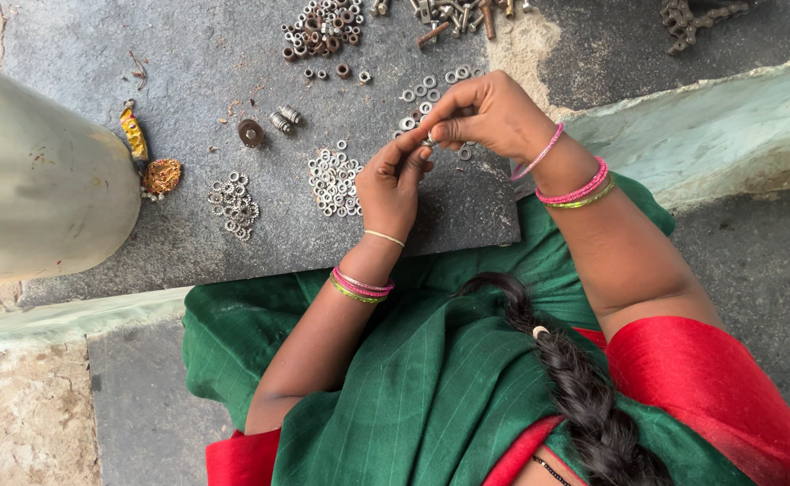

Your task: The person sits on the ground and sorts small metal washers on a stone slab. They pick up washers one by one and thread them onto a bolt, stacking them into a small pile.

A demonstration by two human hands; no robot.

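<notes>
Small washer (428, 141) pinched between both hands' grips: left hand (393, 184), right hand (489, 115) (washer piles (334, 183) nearby).

A single view is given, taken from a camera worn on the head and aimed steeply downward. The braid (575, 378) and green cloth (413, 378) over the lap fill the lower half, close to the lens. The hands are seen at mid-frame, a little farther off. The grey slab (188, 108) stretches toward the top edge, farthest away. No second view is provided, so nothing is shared.
</notes>
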